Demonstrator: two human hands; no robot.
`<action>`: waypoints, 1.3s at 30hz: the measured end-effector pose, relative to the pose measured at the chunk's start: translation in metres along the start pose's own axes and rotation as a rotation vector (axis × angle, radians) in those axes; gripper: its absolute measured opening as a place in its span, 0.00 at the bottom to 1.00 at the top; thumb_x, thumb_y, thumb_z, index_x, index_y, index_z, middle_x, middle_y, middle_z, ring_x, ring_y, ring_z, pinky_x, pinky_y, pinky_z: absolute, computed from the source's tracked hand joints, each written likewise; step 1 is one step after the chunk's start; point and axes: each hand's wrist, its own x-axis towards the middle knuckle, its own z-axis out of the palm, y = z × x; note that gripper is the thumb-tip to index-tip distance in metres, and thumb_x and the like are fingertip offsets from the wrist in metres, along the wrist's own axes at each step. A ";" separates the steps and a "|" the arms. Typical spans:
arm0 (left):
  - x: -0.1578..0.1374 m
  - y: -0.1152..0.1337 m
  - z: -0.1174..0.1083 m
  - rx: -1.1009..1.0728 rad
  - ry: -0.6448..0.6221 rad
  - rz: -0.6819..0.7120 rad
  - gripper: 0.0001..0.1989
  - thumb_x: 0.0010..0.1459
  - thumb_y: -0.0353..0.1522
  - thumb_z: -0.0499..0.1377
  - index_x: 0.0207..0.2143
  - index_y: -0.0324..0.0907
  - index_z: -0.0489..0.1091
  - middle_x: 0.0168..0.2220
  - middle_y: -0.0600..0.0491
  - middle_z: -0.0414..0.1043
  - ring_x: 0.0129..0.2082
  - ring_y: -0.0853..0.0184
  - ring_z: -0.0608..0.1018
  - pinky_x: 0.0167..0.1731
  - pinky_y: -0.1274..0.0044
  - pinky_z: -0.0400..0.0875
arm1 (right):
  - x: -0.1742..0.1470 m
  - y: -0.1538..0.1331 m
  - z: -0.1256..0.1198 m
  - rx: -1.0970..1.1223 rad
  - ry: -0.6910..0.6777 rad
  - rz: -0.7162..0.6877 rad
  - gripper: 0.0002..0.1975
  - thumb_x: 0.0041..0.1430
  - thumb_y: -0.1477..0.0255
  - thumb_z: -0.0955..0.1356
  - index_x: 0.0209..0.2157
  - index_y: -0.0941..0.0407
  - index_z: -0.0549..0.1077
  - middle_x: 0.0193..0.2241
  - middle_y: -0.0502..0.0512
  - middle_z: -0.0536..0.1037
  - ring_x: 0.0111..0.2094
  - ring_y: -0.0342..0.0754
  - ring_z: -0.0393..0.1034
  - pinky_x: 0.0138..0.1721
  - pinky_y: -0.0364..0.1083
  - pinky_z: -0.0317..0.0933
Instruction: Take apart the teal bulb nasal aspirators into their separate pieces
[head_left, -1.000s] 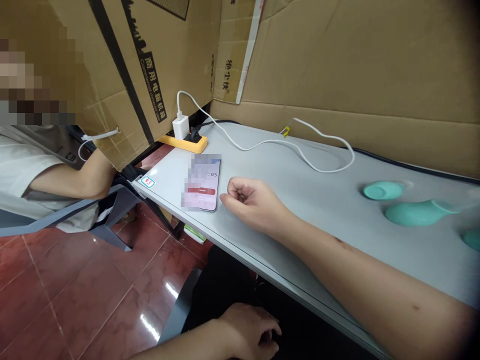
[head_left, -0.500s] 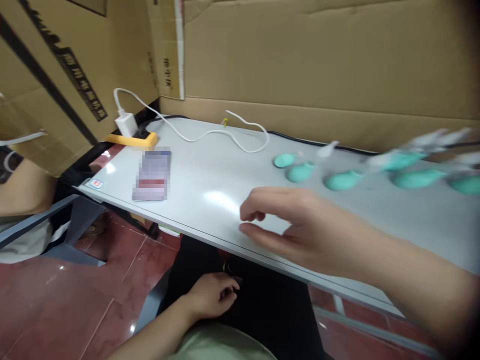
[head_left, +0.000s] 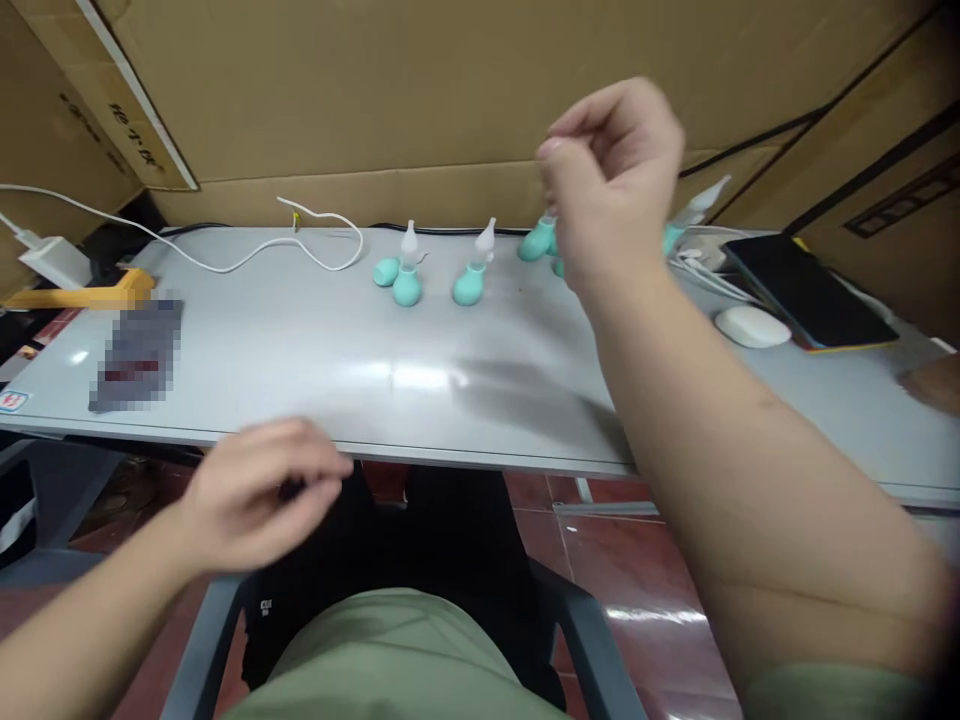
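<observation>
My right hand [head_left: 619, 185] is held up over the far side of the desk, thumb and fingertips drawn together. Whether anything small sits in that pinch I cannot make out. Just behind and under it stand teal bulb syringes, one [head_left: 537, 242] with its clear nozzle partly covered by the hand. To the left are two upright bulb syringes with clear tips, one [head_left: 407, 287] and another [head_left: 469, 285], plus a teal bulb [head_left: 386, 271] lying on its side. My left hand [head_left: 266, 490], slightly blurred, hovers at the desk's front edge, fingers loosely curled, thumb apart, nothing visible inside.
The grey desk [head_left: 300, 370] backs onto a cardboard wall [head_left: 375, 90]. On its left lie a blurred-out phone [head_left: 139, 355], a yellow power strip [head_left: 112, 291] and a white cable [head_left: 225, 268]. On its right are a dark phone [head_left: 810, 290] and a white oval case [head_left: 752, 327].
My view has swung to the right. My right hand has risen and moved back toward the bulb syringes, its fingers closing. From my lap, my left hand has come up to the desk edge.
</observation>
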 end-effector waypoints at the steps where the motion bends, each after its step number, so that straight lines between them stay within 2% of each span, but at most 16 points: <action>1: 0.016 -0.009 -0.004 0.038 0.035 -0.028 0.10 0.58 0.21 0.63 0.43 0.36 0.73 0.37 0.57 0.76 0.39 0.89 0.77 0.42 0.93 0.73 | -0.001 0.009 0.003 -0.016 -0.046 0.003 0.06 0.70 0.68 0.65 0.40 0.55 0.63 0.38 0.54 0.63 0.38 0.37 0.56 0.43 0.40 0.58; 2: 0.032 -0.020 -0.006 0.055 0.081 -0.079 0.07 0.59 0.23 0.62 0.41 0.33 0.74 0.37 0.57 0.75 0.38 0.90 0.75 0.42 0.94 0.72 | -0.004 0.019 0.007 0.024 -0.043 0.020 0.06 0.68 0.69 0.67 0.41 0.56 0.65 0.37 0.54 0.63 0.37 0.38 0.56 0.42 0.42 0.58; 3: 0.048 -0.033 -0.005 0.076 0.109 -0.118 0.10 0.61 0.28 0.63 0.44 0.32 0.76 0.37 0.56 0.75 0.37 0.90 0.74 0.42 0.94 0.71 | -0.007 0.029 0.011 0.035 -0.040 0.045 0.07 0.66 0.69 0.67 0.42 0.56 0.67 0.36 0.54 0.64 0.35 0.39 0.57 0.41 0.43 0.57; 5: 0.082 -0.061 0.002 0.026 0.164 -0.294 0.19 0.61 0.35 0.64 0.51 0.34 0.76 0.42 0.54 0.75 0.37 0.89 0.73 0.41 0.91 0.71 | -0.012 0.049 0.017 0.008 -0.085 0.013 0.16 0.63 0.62 0.71 0.48 0.54 0.70 0.46 0.59 0.72 0.44 0.45 0.66 0.50 0.49 0.65; 7: 0.113 -0.086 0.012 0.068 0.182 -0.425 0.25 0.56 0.37 0.67 0.55 0.38 0.75 0.52 0.51 0.75 0.42 0.85 0.73 0.42 0.88 0.70 | -0.015 0.065 0.019 -0.003 -0.088 0.004 0.18 0.61 0.61 0.71 0.50 0.54 0.71 0.50 0.63 0.74 0.52 0.51 0.67 0.58 0.54 0.64; 11: 0.155 -0.123 0.023 0.145 0.056 -0.504 0.40 0.49 0.40 0.73 0.64 0.43 0.69 0.65 0.49 0.67 0.60 0.71 0.71 0.65 0.74 0.72 | -0.015 0.078 0.020 -0.045 -0.152 0.071 0.22 0.63 0.62 0.71 0.57 0.50 0.69 0.56 0.61 0.73 0.49 0.49 0.67 0.62 0.55 0.65; 14: 0.171 -0.144 0.021 0.084 0.014 -0.550 0.35 0.55 0.31 0.64 0.66 0.44 0.69 0.68 0.51 0.65 0.62 0.69 0.70 0.70 0.69 0.69 | -0.013 0.079 0.023 -0.047 -0.119 0.105 0.28 0.59 0.66 0.73 0.59 0.56 0.69 0.54 0.65 0.73 0.45 0.49 0.66 0.53 0.54 0.65; 16: 0.177 -0.155 0.019 0.011 0.021 -0.624 0.34 0.54 0.22 0.54 0.64 0.42 0.72 0.67 0.52 0.68 0.60 0.71 0.71 0.68 0.72 0.69 | -0.013 0.080 0.026 -0.042 -0.111 0.123 0.32 0.57 0.68 0.74 0.61 0.63 0.70 0.52 0.67 0.73 0.42 0.48 0.64 0.45 0.51 0.62; 18: 0.181 -0.164 0.021 -0.034 0.037 -0.665 0.36 0.52 0.18 0.49 0.61 0.40 0.76 0.64 0.52 0.71 0.57 0.72 0.72 0.66 0.73 0.69 | -0.013 0.080 0.029 -0.035 -0.113 0.111 0.33 0.58 0.67 0.75 0.62 0.64 0.70 0.52 0.67 0.73 0.42 0.46 0.63 0.42 0.50 0.61; 22: 0.181 -0.172 0.037 -0.097 -0.082 -0.588 0.23 0.64 0.30 0.50 0.52 0.37 0.81 0.50 0.49 0.79 0.43 0.76 0.72 0.54 0.76 0.66 | -0.012 0.080 0.029 -0.062 -0.068 0.119 0.31 0.59 0.71 0.75 0.62 0.63 0.70 0.52 0.66 0.73 0.43 0.44 0.65 0.42 0.48 0.62; 24: 0.178 -0.173 0.044 -0.076 -0.114 -0.590 0.22 0.64 0.34 0.52 0.52 0.37 0.81 0.46 0.49 0.79 0.38 0.79 0.69 0.49 0.77 0.63 | -0.010 0.082 0.028 -0.085 -0.057 0.121 0.34 0.59 0.73 0.76 0.64 0.66 0.69 0.52 0.66 0.74 0.43 0.41 0.66 0.43 0.46 0.63; 26: 0.175 -0.174 0.048 -0.018 -0.092 -0.586 0.20 0.62 0.33 0.55 0.52 0.38 0.80 0.46 0.50 0.79 0.37 0.79 0.68 0.48 0.77 0.62 | -0.008 0.086 0.027 -0.107 -0.015 0.159 0.35 0.57 0.73 0.77 0.65 0.65 0.68 0.52 0.65 0.75 0.38 0.37 0.63 0.37 0.44 0.60; 32: 0.171 -0.178 0.043 0.053 0.065 -0.627 0.14 0.57 0.31 0.64 0.43 0.31 0.73 0.44 0.49 0.76 0.38 0.77 0.70 0.53 0.69 0.72 | -0.008 0.115 0.027 -0.124 0.025 -0.109 0.37 0.57 0.69 0.77 0.64 0.61 0.65 0.55 0.68 0.73 0.41 0.38 0.65 0.41 0.43 0.65; 35: 0.168 -0.183 0.038 -0.014 0.133 -0.732 0.21 0.56 0.26 0.61 0.53 0.32 0.69 0.43 0.49 0.75 0.35 0.78 0.71 0.48 0.69 0.75 | -0.007 0.126 0.025 -0.145 0.050 -0.221 0.36 0.60 0.66 0.76 0.65 0.57 0.63 0.53 0.65 0.72 0.48 0.43 0.69 0.43 0.45 0.67; 37: 0.165 -0.186 0.032 -0.042 0.157 -0.793 0.28 0.56 0.26 0.60 0.60 0.34 0.66 0.43 0.49 0.75 0.32 0.78 0.71 0.45 0.69 0.75 | -0.006 0.129 0.025 -0.116 0.072 -0.353 0.34 0.64 0.57 0.73 0.66 0.55 0.64 0.56 0.66 0.71 0.54 0.45 0.70 0.44 0.46 0.67; 39: 0.163 -0.186 0.020 -0.036 0.149 -0.791 0.26 0.57 0.27 0.58 0.59 0.36 0.71 0.45 0.48 0.76 0.33 0.78 0.72 0.44 0.72 0.75 | -0.006 0.126 0.025 -0.067 0.146 -0.468 0.35 0.66 0.47 0.70 0.66 0.51 0.65 0.57 0.64 0.70 0.54 0.46 0.70 0.43 0.46 0.64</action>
